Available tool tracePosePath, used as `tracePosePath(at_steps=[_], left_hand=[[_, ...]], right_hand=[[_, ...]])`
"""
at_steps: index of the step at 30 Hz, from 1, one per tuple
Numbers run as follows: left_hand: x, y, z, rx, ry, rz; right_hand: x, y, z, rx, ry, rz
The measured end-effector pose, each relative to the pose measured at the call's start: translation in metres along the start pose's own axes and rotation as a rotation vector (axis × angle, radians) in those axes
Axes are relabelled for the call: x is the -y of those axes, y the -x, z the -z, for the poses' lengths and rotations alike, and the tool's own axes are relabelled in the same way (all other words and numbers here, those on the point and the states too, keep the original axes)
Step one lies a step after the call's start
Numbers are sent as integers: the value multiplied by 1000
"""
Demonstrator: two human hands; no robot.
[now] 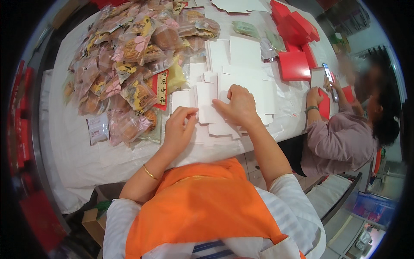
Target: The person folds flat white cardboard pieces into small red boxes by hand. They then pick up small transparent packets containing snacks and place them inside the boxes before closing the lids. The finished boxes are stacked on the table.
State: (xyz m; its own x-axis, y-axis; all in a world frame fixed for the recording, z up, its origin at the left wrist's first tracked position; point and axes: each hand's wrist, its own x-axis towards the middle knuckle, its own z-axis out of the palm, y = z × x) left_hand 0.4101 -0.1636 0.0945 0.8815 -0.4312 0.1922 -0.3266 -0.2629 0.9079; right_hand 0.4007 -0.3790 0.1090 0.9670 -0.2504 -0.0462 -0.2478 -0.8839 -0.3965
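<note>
A loose pile of white cardboard pieces (244, 52), flat and perhaps folded, lies on the table in front of me. My right hand (239, 105) rests over an upper white card (224, 82), its fingers curled and its thumb stretched across the card. Its fingertips are partly hidden. At the left edge of a narrower white card (208, 103), my left hand (179, 129) has bent fingers with the thumb apart from them. The index fingertip is close to that edge, and nothing shows between finger and thumb.
A heap of clear-bagged round pastries (133, 47) covers the table's left side. A white sachet (98, 128) lies at its near edge. Green packets (246, 28) and red boxes (294, 66) sit at the back right. A co-worker (340, 138) at the right handles red pieces near a phone (327, 72).
</note>
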Motion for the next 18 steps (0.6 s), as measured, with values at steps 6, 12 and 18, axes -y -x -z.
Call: tracePosePath(at_steps=[6, 12, 18], left_hand=[[8, 21, 6, 9, 27, 81], [10, 29, 4, 16, 86, 88], [4, 21, -7, 47, 141, 24]], right_hand=[[0, 0, 4, 87, -6, -48], [-27, -2, -11, -23, -250, 5], [-21, 0, -8, -28, -400, -82]])
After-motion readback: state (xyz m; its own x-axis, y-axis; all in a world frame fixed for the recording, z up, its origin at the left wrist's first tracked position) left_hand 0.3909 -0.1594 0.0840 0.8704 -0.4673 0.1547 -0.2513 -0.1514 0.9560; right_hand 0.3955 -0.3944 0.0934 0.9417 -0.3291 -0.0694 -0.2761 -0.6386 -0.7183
